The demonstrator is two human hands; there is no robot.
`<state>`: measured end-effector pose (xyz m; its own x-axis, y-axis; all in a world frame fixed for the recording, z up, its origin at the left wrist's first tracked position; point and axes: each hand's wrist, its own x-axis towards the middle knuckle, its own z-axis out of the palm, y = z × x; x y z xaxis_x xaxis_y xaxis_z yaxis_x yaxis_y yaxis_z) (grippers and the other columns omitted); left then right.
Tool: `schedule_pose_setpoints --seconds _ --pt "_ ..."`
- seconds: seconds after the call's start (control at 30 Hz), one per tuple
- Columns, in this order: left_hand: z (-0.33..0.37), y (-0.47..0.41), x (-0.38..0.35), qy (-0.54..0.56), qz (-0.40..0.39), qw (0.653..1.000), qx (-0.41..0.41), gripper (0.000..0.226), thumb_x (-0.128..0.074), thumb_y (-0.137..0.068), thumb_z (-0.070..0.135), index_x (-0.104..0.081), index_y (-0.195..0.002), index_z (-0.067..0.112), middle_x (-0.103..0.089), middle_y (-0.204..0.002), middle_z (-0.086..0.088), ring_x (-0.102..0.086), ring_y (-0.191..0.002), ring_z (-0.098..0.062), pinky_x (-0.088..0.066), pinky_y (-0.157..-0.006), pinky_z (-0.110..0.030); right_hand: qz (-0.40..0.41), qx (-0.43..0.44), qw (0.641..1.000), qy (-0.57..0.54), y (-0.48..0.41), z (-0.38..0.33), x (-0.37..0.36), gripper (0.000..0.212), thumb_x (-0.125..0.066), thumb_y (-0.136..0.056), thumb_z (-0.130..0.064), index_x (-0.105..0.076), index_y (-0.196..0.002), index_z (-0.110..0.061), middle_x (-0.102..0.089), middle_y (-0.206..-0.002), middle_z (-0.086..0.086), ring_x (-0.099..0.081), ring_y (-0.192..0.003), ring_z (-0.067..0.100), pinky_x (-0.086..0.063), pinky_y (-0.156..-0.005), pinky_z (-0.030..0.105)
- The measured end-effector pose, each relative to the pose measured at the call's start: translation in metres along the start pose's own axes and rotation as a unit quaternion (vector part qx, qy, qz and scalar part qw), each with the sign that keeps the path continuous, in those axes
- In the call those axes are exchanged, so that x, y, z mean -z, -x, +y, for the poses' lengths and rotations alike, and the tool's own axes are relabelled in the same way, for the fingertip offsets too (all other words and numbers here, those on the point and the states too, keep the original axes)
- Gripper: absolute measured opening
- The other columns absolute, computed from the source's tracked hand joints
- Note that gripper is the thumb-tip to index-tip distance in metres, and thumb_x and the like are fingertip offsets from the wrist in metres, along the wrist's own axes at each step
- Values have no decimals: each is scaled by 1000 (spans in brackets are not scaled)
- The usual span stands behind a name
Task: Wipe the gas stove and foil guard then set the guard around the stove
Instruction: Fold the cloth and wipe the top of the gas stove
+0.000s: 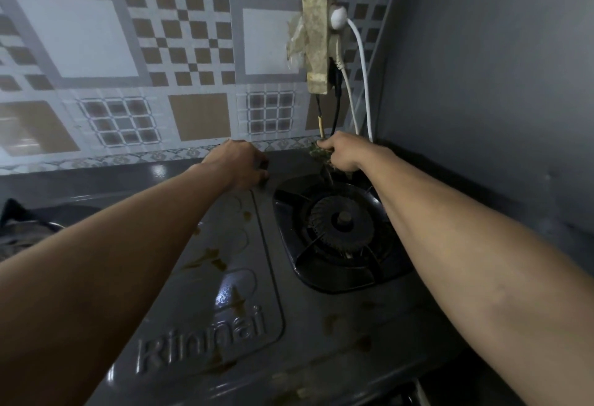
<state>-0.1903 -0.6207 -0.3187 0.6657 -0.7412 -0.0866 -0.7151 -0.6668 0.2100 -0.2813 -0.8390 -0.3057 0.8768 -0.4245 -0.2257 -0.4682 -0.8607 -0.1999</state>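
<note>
A grey gas stove [250,325] fills the lower view, its top spotted with brown stains. Its right burner [340,224] sits under a black pan support. My left hand [239,164] rests on the stove's back edge near the middle, fingers curled down over it. My right hand [342,151] is at the back right corner behind the burner, closed on a dirty greenish scouring cloth [319,152] pressed against the surface there. No foil guard is in view.
A tiled wall [144,68] stands right behind the stove. A grimy power strip [318,26] hangs on it, with white and black cables [361,84] dropping beside my right hand. A grey wall [488,84] closes the right side. The left burner's support [19,219] shows at the left edge.
</note>
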Motion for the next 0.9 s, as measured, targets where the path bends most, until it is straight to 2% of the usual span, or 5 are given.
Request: schedule_pose_setpoints --seconds 0.2,0.33,0.4,0.7,0.9 --pt "-27 19 8 -1 4 999 41 35 -59 -95 41 -67 -123 23 -64 -109 -8 -59 -97 -27 -53 -84 -41 -19 50 998 17 -7 -40 -1 71 -33 -94 11 -43 -149 -32 -22 -164 11 -34 -143 35 -36 -109 35" --pt "-51 40 18 4 4 997 73 32 -59 -95 37 -67 -124 28 -67 -113 -7 -60 -100 -27 -53 -89 -41 -44 65 997 21 -11 -61 -3 65 -33 -97 7 -44 -149 -30 -31 -160 10 -53 -120 32 -38 -80 29" --pt "-64 50 22 -8 10 996 83 28 -59 -94 35 -70 -120 29 -67 -108 -7 -60 -98 -27 -52 -86 -39 -44 77 996 22 -12 -72 -9 63 -36 -98 4 -46 -148 -33 -36 -158 9 -55 -115 31 -39 -78 29" --pt "-94 83 30 -24 -4 993 113 32 -62 -93 39 -70 -120 24 -67 -105 -6 -59 -94 -24 -49 -80 -37 -40 122 991 30 -10 -126 -34 50 -49 -103 -21 -40 -149 -38 -35 -159 5 -42 -138 32 -37 -111 41" --pt "-106 101 32 -65 -29 991 116 43 -62 -91 48 -66 -127 25 -66 -116 -8 -60 -108 -29 -51 -92 -41 -67 152 986 31 4 -146 -45 56 -44 -104 -41 -25 -156 -33 -17 -166 -3 -17 -152 25 -12 -121 41"
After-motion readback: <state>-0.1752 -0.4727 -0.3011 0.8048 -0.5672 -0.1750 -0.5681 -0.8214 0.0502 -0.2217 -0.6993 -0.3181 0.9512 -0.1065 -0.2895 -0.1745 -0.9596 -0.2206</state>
